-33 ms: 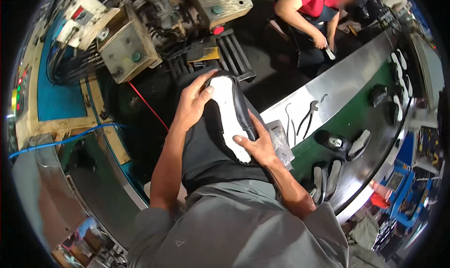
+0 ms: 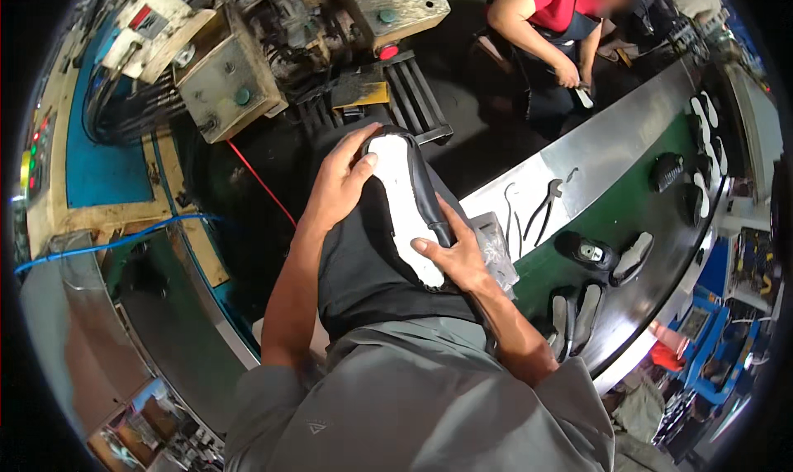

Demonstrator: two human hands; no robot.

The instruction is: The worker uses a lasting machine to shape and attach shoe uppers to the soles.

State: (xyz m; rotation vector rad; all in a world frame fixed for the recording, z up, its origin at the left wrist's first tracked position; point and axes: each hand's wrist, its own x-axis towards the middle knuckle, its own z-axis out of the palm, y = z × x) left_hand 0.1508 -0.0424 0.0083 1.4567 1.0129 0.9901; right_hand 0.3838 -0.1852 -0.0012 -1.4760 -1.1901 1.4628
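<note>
Across my lap lies a black shoe upper (image 2: 425, 199), its white underside (image 2: 398, 187) turned up toward me. My left hand (image 2: 343, 179) is wrapped round the far end, its thumb on the white surface. Lower down, my right hand (image 2: 459, 256) grips the near end from the right side, thumb pressed on the white part and fingers along the black side. Beside my right hand sits a clear plastic bag (image 2: 493, 253) with small contents I cannot make out. Pincers (image 2: 545, 208) and a thin hooked tool (image 2: 510, 203) rest on the metal ledge just beyond.
A green conveyor belt (image 2: 537, 284) on the right carries several dark shoes (image 2: 585, 249) and white soles (image 2: 709, 154). Across the metal ledge (image 2: 603, 133), a person in red (image 2: 537, 18) holds a small tool. Machinery with a control box (image 2: 227, 84) stands at far left; a blue hose (image 2: 107, 251) crosses below.
</note>
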